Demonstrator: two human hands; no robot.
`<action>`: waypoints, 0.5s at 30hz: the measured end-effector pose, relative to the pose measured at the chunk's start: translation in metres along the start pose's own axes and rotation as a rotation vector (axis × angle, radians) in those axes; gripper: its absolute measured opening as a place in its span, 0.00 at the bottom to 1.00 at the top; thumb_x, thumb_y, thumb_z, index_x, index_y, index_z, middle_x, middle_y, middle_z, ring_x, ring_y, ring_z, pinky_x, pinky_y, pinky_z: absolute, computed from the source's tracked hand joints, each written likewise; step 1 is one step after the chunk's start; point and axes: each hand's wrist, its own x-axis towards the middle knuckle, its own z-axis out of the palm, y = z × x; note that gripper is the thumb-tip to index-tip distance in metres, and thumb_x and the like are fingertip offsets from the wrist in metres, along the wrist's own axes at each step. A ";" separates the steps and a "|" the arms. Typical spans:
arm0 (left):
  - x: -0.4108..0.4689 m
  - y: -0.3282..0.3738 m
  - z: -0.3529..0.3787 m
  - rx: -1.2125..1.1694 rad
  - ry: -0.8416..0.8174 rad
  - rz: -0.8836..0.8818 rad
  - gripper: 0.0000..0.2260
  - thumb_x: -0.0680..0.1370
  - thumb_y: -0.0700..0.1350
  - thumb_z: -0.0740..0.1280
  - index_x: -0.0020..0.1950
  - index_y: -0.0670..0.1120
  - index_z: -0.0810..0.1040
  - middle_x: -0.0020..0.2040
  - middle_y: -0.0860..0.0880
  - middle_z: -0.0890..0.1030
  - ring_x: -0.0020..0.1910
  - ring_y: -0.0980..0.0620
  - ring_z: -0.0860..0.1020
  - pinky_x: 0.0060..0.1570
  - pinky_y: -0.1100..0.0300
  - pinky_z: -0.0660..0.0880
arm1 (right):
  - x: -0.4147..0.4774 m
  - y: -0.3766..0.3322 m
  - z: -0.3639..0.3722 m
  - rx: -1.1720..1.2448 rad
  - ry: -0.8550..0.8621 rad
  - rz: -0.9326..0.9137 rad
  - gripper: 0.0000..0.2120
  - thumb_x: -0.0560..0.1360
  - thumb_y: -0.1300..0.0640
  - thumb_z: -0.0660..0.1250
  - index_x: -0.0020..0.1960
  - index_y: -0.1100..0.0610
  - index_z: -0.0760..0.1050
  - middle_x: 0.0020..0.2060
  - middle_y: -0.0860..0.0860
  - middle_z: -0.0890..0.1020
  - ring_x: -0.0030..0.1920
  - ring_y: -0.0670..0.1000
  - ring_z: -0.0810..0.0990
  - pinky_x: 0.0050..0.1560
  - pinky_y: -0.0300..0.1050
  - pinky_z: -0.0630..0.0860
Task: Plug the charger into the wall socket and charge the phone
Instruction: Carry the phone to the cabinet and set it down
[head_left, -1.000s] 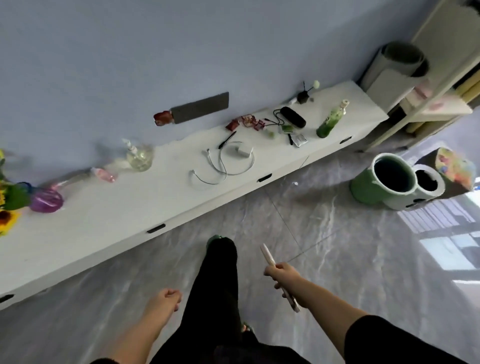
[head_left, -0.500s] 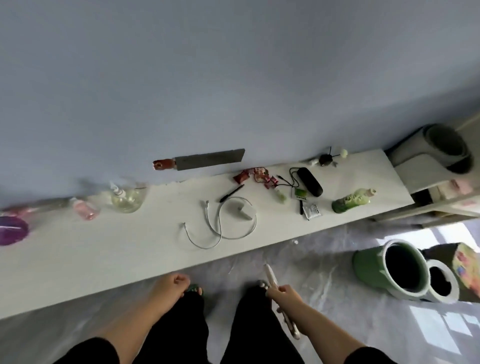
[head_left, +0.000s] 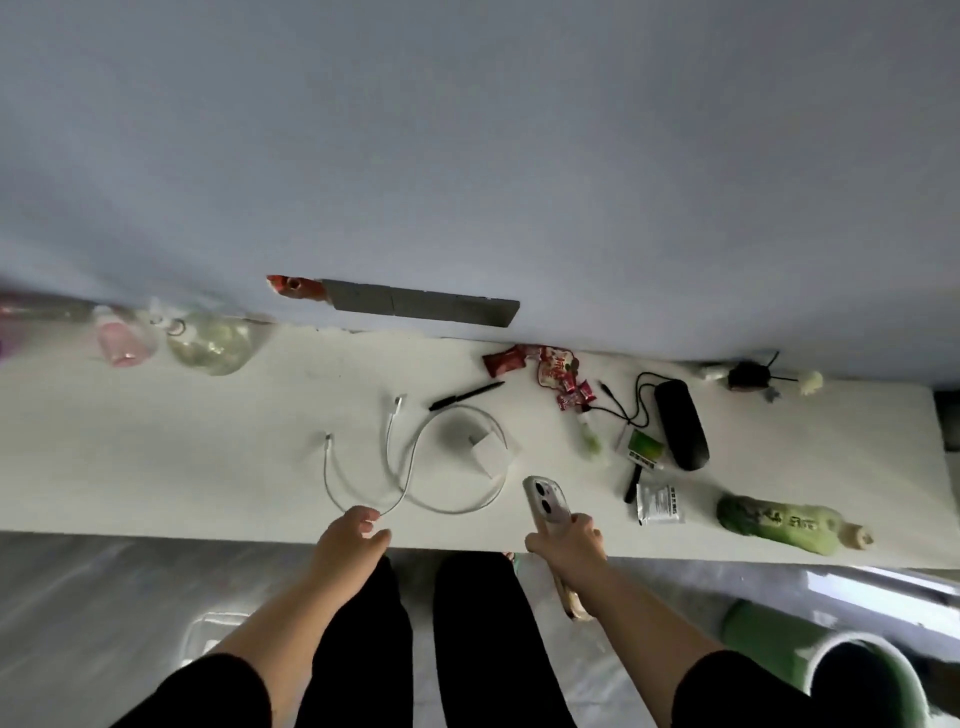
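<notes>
Right hand (head_left: 569, 538) closed round phone (head_left: 545, 504), held over front edge of shelf (head_left: 156, 467); camera end of phone aimed away toward wall, long axis running from body out to wall, tilted a little left; lower end hidden behind wrist. Left hand (head_left: 353, 540) loosely curled, fingers half open, gripping nothing, fingertips touching or just beside near loop of cable (head_left: 447, 506); cannot tell which.

Charger (head_left: 488, 457) lying on shelf inside cable's big loop, just beyond phone; small white block, likely light and rigid, smooth-sided; best pinched across two flat faces, prongs left free; prong side not readable from here. Cable thin, limp, likely to trail and snag on pen (head_left: 465, 396) or clutter to right; two free ends (head_left: 398, 401) pointing toward wall, left of charger; best taken near a connector, not mid-run, to keep tip steerable.

Socket strip (head_left: 421, 309) on wall above shelf, long axis level, well beyond charger; grey face seen at steep slant, so hole layout unclear. Phone in glossy case, probably slippery and breakable if dropped; better laid flat on shelf before plugging, freeing both hands.
</notes>
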 end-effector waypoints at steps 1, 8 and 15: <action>0.011 0.005 0.010 0.035 0.003 0.015 0.18 0.74 0.44 0.68 0.63 0.44 0.73 0.61 0.43 0.77 0.60 0.45 0.76 0.59 0.55 0.69 | 0.014 -0.003 -0.001 -0.038 0.010 0.007 0.38 0.65 0.51 0.71 0.69 0.62 0.60 0.63 0.59 0.68 0.62 0.59 0.70 0.60 0.51 0.72; 0.089 0.036 0.077 0.446 0.008 0.135 0.50 0.68 0.64 0.70 0.77 0.52 0.41 0.78 0.44 0.43 0.77 0.44 0.44 0.75 0.49 0.52 | 0.106 -0.011 0.027 -0.082 0.146 0.083 0.40 0.63 0.46 0.71 0.68 0.61 0.60 0.63 0.57 0.68 0.63 0.58 0.68 0.62 0.52 0.69; 0.143 0.029 0.112 0.592 0.055 0.169 0.64 0.57 0.75 0.67 0.69 0.54 0.21 0.74 0.51 0.26 0.74 0.47 0.29 0.70 0.34 0.41 | 0.153 -0.002 0.064 -0.086 0.525 -0.066 0.47 0.64 0.31 0.67 0.71 0.58 0.58 0.67 0.59 0.68 0.66 0.61 0.66 0.64 0.55 0.64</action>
